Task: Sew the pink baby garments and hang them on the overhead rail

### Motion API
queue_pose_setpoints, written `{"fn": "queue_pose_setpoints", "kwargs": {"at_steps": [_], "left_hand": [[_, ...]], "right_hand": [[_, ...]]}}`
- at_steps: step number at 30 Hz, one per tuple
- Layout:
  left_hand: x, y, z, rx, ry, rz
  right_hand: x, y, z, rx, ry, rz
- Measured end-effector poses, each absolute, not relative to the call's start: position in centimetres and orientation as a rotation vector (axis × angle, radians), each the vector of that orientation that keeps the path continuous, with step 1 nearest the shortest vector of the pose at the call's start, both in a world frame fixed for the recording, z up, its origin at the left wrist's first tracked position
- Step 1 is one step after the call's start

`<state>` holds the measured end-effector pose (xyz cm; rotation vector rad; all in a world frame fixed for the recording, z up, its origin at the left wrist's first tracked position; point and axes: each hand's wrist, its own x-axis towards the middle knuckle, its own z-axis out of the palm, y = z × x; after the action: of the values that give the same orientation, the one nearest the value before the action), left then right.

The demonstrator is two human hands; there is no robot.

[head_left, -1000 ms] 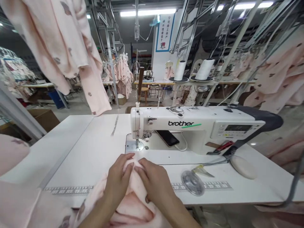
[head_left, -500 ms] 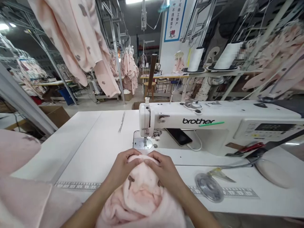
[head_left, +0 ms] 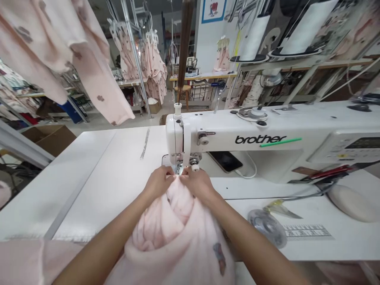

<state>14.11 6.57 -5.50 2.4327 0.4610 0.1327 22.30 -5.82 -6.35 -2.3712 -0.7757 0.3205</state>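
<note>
Both hands pinch the top edge of a pink fleece garment [head_left: 178, 237] with brown printed motifs. My left hand [head_left: 159, 182] grips it just left of the presser foot, fingers closed. On the other side, my right hand [head_left: 197, 183] is closed on the same edge, right below the needle area. The edge between the thumbs lies at the presser foot [head_left: 178, 168] of a white sewing machine [head_left: 219, 138]; whether it is under the foot I cannot tell. The rest of the garment hangs in folds toward me.
A phone [head_left: 226, 161] with a white cable lies behind the needle under the machine arm. To the right are a clear plastic reel [head_left: 267, 228], yellow-handled snips [head_left: 282, 208] and a ruler strip [head_left: 308, 232]. Pink garments [head_left: 97, 79] hang at upper left; thread cones [head_left: 255, 37] stand behind.
Both hands have moved forward with the garment, bringing its edge from in front of the needle plate up to the presser foot. The view has come closer and tilted down.
</note>
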Motion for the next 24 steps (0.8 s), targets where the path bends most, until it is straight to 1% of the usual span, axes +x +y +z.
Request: {"fn": "queue_pose_setpoints", "kwargs": {"at_steps": [14, 24], "left_hand": [[15.9, 6.0, -5.7, 2.478, 0.609, 0.091], [16.1, 6.5, -6.7, 2.619, 0.519, 0.151]], "right_hand": [[23.2, -5.8, -7.5, -2.481, -0.702, 0.191], [23.2, -5.7, -7.6, -2.511, -0.773, 0.051]]}}
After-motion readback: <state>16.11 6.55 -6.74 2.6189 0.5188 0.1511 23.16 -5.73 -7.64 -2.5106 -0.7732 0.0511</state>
